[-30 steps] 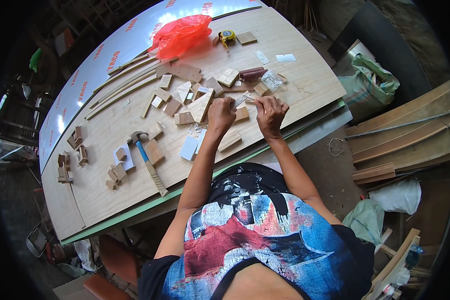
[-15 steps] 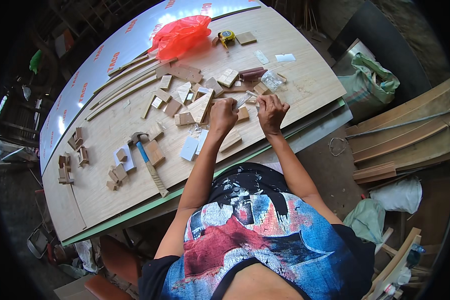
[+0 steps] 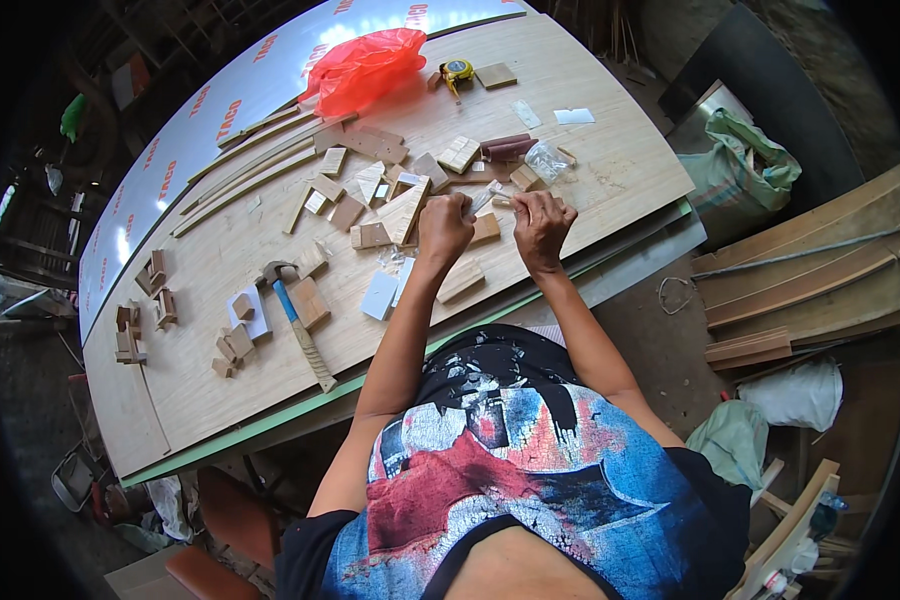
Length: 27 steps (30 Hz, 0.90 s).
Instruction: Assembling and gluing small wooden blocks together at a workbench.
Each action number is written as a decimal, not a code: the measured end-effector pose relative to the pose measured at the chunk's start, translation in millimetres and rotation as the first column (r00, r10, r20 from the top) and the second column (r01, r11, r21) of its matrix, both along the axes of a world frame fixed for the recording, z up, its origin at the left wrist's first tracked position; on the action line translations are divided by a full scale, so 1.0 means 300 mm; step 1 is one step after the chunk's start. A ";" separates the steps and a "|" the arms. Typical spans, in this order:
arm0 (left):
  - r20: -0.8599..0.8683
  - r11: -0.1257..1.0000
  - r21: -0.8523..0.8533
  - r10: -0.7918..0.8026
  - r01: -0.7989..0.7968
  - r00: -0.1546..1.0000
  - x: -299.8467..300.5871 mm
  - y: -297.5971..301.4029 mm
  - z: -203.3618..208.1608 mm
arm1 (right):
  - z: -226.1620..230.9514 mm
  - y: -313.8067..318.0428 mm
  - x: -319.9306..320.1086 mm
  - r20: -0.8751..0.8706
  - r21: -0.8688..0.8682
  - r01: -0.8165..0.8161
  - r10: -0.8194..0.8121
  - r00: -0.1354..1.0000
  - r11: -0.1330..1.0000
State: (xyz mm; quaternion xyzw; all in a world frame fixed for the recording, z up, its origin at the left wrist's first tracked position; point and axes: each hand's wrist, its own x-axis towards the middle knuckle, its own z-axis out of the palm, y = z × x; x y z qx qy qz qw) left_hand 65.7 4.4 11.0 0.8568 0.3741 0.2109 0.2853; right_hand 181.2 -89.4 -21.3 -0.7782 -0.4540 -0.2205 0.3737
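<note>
Both my hands are raised over the near right part of the wooden worktop. My left hand (image 3: 445, 232) is closed on a crumpled clear plastic bag (image 3: 482, 196), which sticks out toward the right. Beside it, the fingers of my right hand (image 3: 544, 228) are pinched together around a small, thin light piece (image 3: 501, 201) too small to name. Offcut wood blocks (image 3: 401, 212) lie just beyond and left of my hands. A claw hammer (image 3: 297, 327) with a blue and wooden handle rests farther left, its head against a wood block.
A red plastic bag (image 3: 365, 72) and a yellow tape measure (image 3: 457, 70) sit at the back. Small assembled wood pieces (image 3: 130, 335) stand at the far left. Long strips (image 3: 245, 187) lie along the white printed sheet. A green-white sack (image 3: 740, 165) stands right of the table.
The clear bag and the thin piece between my hands have shifted slightly, and the right fingers sit a little differently. Both arms stay nearly in place; the view has moved very slightly.
</note>
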 end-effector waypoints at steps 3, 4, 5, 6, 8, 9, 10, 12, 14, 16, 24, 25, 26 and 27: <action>0.035 0.999 -0.023 -0.032 0.033 0.999 0.000 0.000 -0.006 | -0.013 0.008 0.021 -0.010 -0.026 0.059 -0.060 0.998 0.998; 0.029 0.999 -0.028 -0.037 0.038 0.999 0.002 0.000 -0.008 | -0.014 0.010 0.024 -0.017 -0.042 0.086 -0.086 0.996 0.995; 0.024 0.999 -0.032 -0.043 0.043 0.999 0.003 0.001 -0.010 | -0.014 0.011 0.024 -0.017 -0.042 0.086 -0.087 0.996 0.995; 0.024 0.999 -0.032 -0.043 0.044 0.999 0.004 0.002 -0.012 | -0.014 0.010 0.024 -0.025 -0.035 0.091 -0.092 0.995 0.995; 0.035 0.998 -0.038 -0.044 0.046 0.998 0.002 0.001 -0.014 | -0.014 0.009 0.021 -0.035 -0.030 0.094 -0.095 0.995 0.995; 0.034 0.998 -0.039 -0.044 0.045 0.998 0.001 0.000 -0.015 | -0.013 0.009 0.018 -0.060 -0.006 0.070 -0.070 0.996 0.998; 0.039 0.999 -0.039 -0.026 0.028 0.999 0.004 -0.004 -0.009 | -0.012 0.007 0.016 -0.084 0.019 0.048 -0.047 0.995 0.999; 0.043 0.999 -0.040 -0.010 0.012 0.999 0.007 -0.006 -0.012 | -0.013 0.007 -0.001 -0.038 0.048 -0.014 0.015 0.999 0.999; 0.068 0.999 -0.051 0.016 -0.012 0.998 0.009 -0.004 -0.023 | -0.016 0.007 -0.033 -0.034 0.043 -0.091 0.092 0.995 0.995; 0.071 0.997 -0.074 0.025 -0.019 0.997 0.010 -0.003 -0.030 | -0.024 0.009 -0.051 -0.044 0.026 -0.142 0.143 0.989 0.989; 0.057 0.996 -0.093 0.019 -0.014 0.998 0.009 -0.016 -0.018 | -0.038 0.015 0.019 0.003 -0.028 0.052 -0.052 0.999 0.998; 0.033 0.995 -0.103 0.006 -0.003 0.999 0.009 -0.019 -0.015 | -0.040 0.011 0.027 -0.014 -0.026 0.068 -0.069 0.998 0.997; 0.009 0.994 -0.112 -0.007 0.008 1.000 0.009 -0.021 -0.011 | -0.041 0.008 0.034 -0.014 -0.025 0.070 -0.070 0.997 0.997; 0.010 0.994 -0.111 -0.009 0.010 1.000 0.011 -0.021 -0.006 | -0.042 0.004 0.040 -0.041 -0.008 0.082 -0.082 0.996 0.997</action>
